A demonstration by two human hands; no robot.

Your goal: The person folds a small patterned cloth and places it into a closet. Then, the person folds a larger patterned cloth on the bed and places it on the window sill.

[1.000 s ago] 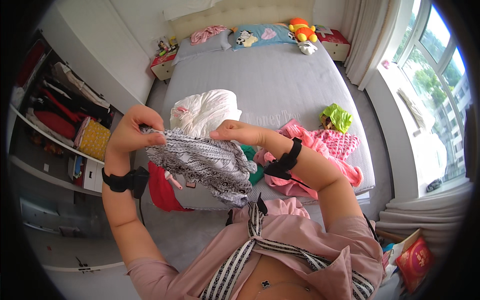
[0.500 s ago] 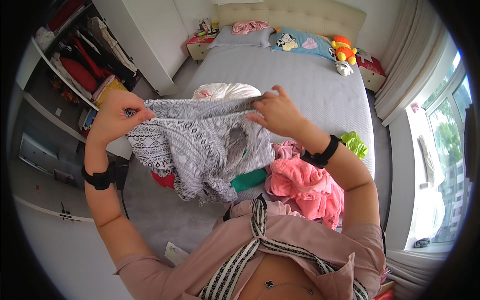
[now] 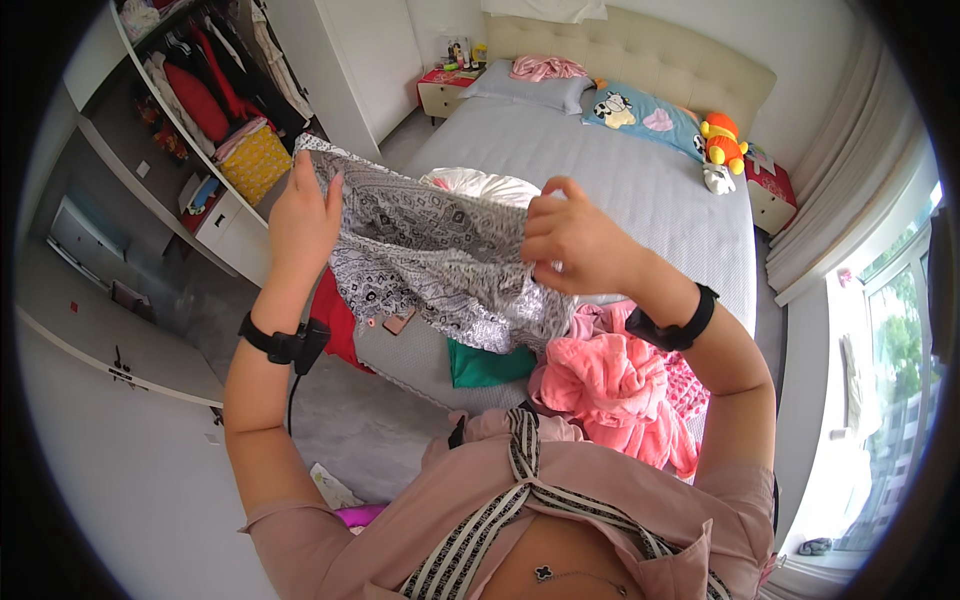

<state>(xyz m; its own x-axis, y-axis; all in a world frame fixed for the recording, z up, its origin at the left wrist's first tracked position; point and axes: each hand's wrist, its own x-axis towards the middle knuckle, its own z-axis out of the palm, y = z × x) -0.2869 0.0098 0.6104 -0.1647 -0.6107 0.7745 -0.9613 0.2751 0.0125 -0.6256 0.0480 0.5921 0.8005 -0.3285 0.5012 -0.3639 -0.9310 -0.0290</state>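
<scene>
Cloth (image 3: pixel 410 230) with a black-and-white pattern hangs between 2 hands, lifted clear of the bed (image 3: pixel 540 130) at its top edge but slack and creased below. By the look of it, the handling is only part done: the cloth is spread sideways, yet neither smoothed, folded nor laid down. Other pieces lie loose around the grip — a green cloth (image 3: pixel 490 365) beneath it, a red cloth (image 3: pixel 340 315) below the left hand (image 3: pixel 305 215), and a rumpled pink heap (image 3: pixel 610 375) below the right hand (image 3: pixel 580 240). None of these 3 appears neatly arranged. A white bundle (image 3: pixel 490 185) sits beyond the grip, partly hidden by it.

The left hand grasps the cloth's upper corner between thumb and fingers, its forearm rising steeply. The right hand has its fingers curled over the opposite end, clasping the fabric — exactly which fingers pinch it, I cannot tell. Its elbow is bent outward, with the forearm slanting inward toward the cloth.
</scene>
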